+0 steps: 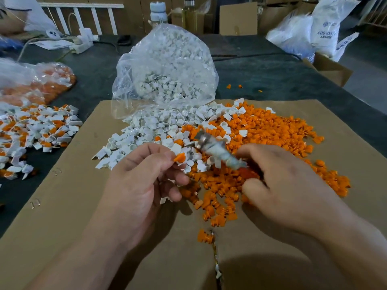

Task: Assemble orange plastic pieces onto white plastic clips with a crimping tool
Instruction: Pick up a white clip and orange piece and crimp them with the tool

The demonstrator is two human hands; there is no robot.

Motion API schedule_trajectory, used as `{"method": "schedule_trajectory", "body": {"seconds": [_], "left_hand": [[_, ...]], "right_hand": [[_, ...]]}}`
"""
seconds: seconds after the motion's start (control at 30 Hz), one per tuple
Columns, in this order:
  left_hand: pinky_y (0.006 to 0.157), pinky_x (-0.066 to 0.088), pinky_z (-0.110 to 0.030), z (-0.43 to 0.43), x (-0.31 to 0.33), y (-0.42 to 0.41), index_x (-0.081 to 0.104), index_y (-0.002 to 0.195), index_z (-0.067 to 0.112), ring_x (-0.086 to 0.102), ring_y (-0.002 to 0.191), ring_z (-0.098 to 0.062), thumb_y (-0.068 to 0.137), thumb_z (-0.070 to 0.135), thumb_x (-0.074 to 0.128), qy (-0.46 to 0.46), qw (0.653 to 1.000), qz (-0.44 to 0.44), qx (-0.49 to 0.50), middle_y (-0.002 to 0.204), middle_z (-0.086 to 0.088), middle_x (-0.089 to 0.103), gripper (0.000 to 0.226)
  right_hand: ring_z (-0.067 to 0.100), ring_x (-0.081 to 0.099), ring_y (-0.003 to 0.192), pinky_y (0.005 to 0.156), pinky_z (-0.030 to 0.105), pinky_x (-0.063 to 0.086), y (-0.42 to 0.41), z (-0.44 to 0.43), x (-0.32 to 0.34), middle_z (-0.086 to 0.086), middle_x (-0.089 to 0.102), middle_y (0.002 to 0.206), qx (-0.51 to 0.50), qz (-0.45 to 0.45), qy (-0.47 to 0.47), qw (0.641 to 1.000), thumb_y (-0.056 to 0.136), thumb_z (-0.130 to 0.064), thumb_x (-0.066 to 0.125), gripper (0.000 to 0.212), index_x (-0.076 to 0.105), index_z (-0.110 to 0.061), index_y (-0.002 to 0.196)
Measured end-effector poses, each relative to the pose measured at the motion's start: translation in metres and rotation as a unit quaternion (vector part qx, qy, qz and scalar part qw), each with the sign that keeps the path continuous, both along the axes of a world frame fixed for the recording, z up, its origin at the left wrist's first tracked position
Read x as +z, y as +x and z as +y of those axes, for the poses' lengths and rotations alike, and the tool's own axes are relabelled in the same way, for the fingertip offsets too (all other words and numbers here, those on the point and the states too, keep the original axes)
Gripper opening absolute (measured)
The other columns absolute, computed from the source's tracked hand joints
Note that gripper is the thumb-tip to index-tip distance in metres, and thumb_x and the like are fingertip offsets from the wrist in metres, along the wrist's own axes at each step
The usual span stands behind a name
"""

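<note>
Left hand (146, 181) is at the middle of the near half of the worktop (261, 65), fingers curled, thumb and forefinger pinching one orange piece (180, 158). A bit of white shows just under it; can't tell if the two are joined. Right hand (282, 185) is just beside it, fingers wrapped round the orange handle of the crimping tool (215, 151). The tool is motion-blurred, metal head pointing up and left, near the pinched piece; can't tell if its jaws are apart. Both hands are over a cardboard sheet (62, 206) covering the near part of the worktop. On the sheet, loose white clips (142, 130) are heaped mid-left and loose orange pieces (272, 130) spread mid-right toward the right edge; the heaps overlap under the tool. A clear bag (165, 65) full of white clips stands at the far edge of the cardboard, mouth spilling into the white heap. Off the cardboard at the left edge there's a pile of white-and-orange parts (37, 126), with a second bag (41, 84) of orange and white parts behind it. A few stray orange bits (228, 86) lie on the dark surface past the cardboard. Power strip (81, 46) at the far left corner, bottles (158, 11) at the far edge, white sacks (326, 24) at the far right.
</note>
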State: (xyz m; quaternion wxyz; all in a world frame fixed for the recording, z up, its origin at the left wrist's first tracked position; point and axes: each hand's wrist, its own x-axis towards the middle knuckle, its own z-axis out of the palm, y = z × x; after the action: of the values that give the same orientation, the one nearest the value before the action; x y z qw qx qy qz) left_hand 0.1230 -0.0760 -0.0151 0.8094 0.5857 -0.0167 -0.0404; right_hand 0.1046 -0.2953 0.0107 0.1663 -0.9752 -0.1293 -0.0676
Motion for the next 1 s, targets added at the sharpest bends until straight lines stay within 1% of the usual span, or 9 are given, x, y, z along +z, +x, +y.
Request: {"method": "schedule_trajectory", "body": {"seconds": [0.1,0.17,0.27,0.37,0.5,0.57,0.7,0.8,1.0], "left_hand": [[0.042,0.046,-0.027,0.001,0.002,-0.001,0.071,0.067,0.019,0.064,0.059,-0.021,0.075,0.012,0.063,0.003,1.0,-0.001,0.008,0.079,-0.014,0.068,0.014],[0.043,0.047,-0.027,0.001,0.003,-0.002,0.071,0.066,0.02,0.064,0.06,-0.021,0.076,0.015,0.063,0.016,1.0,-0.008,0.008,0.077,-0.013,0.067,0.013],[0.046,0.05,-0.027,0.003,0.003,-0.002,0.07,0.066,0.02,0.062,0.058,-0.019,0.076,0.018,0.065,0.065,0.997,-0.034,0.007,0.069,-0.015,0.066,0.011],[0.047,0.05,-0.025,0.004,0.003,0.0,0.069,0.068,0.017,0.06,0.053,-0.016,0.068,0.024,0.073,0.084,0.994,-0.073,0.002,0.066,-0.018,0.065,0.008],[0.047,0.05,-0.023,0.008,0.003,0.0,0.07,0.071,0.018,0.062,0.054,-0.015,0.068,0.03,0.071,0.091,0.99,-0.112,-0.013,0.067,-0.018,0.064,0.012],[0.048,0.05,-0.022,0.01,0.002,0.001,0.071,0.072,0.019,0.062,0.054,-0.015,0.07,0.03,0.071,0.091,0.988,-0.125,-0.012,0.066,-0.016,0.065,0.011],[0.049,0.05,-0.021,0.015,0.003,0.001,0.074,0.077,0.02,0.063,0.056,-0.014,0.072,0.031,0.071,0.107,0.984,-0.143,0.001,0.069,-0.011,0.068,0.012],[0.051,0.051,-0.022,0.017,0.003,0.002,0.075,0.08,0.022,0.065,0.06,-0.016,0.072,0.034,0.071,0.129,0.981,-0.145,0.0,0.071,-0.009,0.07,0.016],[0.054,0.052,-0.023,0.016,0.001,0.002,0.075,0.08,0.025,0.066,0.064,-0.015,0.07,0.038,0.07,0.173,0.972,-0.156,-0.007,0.071,-0.005,0.07,0.016]], "right_hand": [[-0.013,0.043,0.102,0.069,0.006,0.036,-0.004,-0.01,0.006,-0.031,0.05,0.095,-0.013,-0.03,0.069,0.997,0.081,-0.055,0.048,0.027,0.045,-0.048,0.107],[-0.009,0.044,0.1,0.073,0.004,0.033,-0.005,-0.012,0.009,-0.026,0.052,0.092,0.001,-0.031,0.045,0.999,0.082,-0.049,0.051,0.027,0.052,-0.043,0.109],[-0.001,0.046,0.093,0.069,0.01,0.034,-0.007,-0.008,0.009,-0.023,0.054,0.092,0.033,-0.011,-0.006,0.999,0.08,-0.042,0.044,0.037,0.057,-0.037,0.115],[-0.003,0.048,0.089,0.066,0.011,0.035,-0.011,-0.007,0.012,-0.025,0.052,0.088,0.053,0.002,-0.001,0.999,0.079,-0.041,0.037,0.045,0.058,-0.034,0.118],[-0.003,0.049,0.083,0.063,0.013,0.034,-0.015,-0.007,0.017,-0.024,0.05,0.089,0.063,-0.001,0.007,0.998,0.078,-0.042,0.032,0.046,0.053,-0.038,0.119],[-0.002,0.049,0.085,0.063,0.016,0.036,-0.015,-0.006,0.016,-0.025,0.047,0.094,0.072,0.014,-0.003,0.997,0.076,-0.045,0.029,0.048,0.046,-0.043,0.121],[-0.001,0.046,0.101,0.078,0.022,0.043,-0.013,-0.009,0.016,-0.028,0.043,0.111,0.088,0.048,-0.005,0.995,0.078,-0.044,0.037,0.049,0.037,-0.049,0.127],[-0.002,0.044,0.107,0.085,0.025,0.044,-0.012,-0.013,0.015,-0.03,0.04,0.115,0.101,0.066,-0.008,0.993,0.073,-0.054,0.03,0.053,0.034,-0.052,0.126],[-0.005,0.042,0.109,0.085,0.025,0.045,-0.011,-0.015,0.012,-0.032,0.04,0.118,0.106,0.056,-0.014,0.993,0.071,-0.056,0.029,0.06,0.036,-0.049,0.129]]}}
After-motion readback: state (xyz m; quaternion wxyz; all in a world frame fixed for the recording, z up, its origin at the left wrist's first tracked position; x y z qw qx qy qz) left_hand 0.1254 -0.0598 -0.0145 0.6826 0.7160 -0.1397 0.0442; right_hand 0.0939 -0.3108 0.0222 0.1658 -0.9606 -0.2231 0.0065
